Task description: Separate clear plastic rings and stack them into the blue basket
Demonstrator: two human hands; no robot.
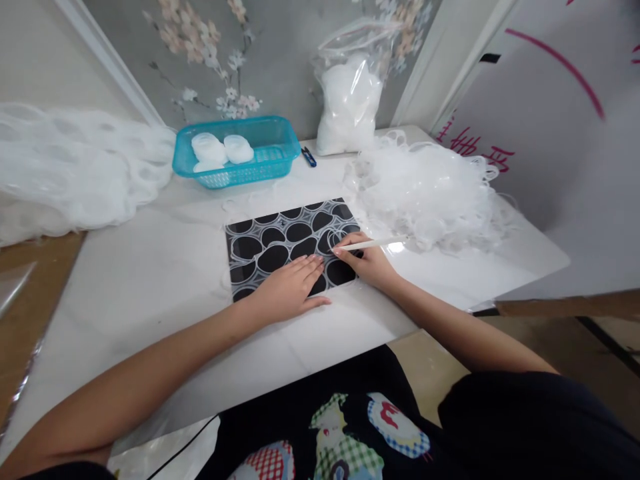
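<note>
A black sheet [274, 259] patterned with pale rings lies on the white table, directly in front of me. My left hand [293, 287] rests flat on its lower part, fingers stretched out and thumb apart, holding nothing. At the sheet's right edge, my right hand [364, 259] pinches a slim white stick [375, 244], whose tip points left over the sheet. Thin clear loops show beside that tip; whether they lie on the sheet or are held is unclear.
A blue basket [245, 175] with white ring stacks stands at the back, beside small blue snips [309, 157]. Behind is a bag of white material [350, 100]. Piles of translucent rings lie right [425, 190] and left [75, 167]. A white panel [550, 167] rises at right.
</note>
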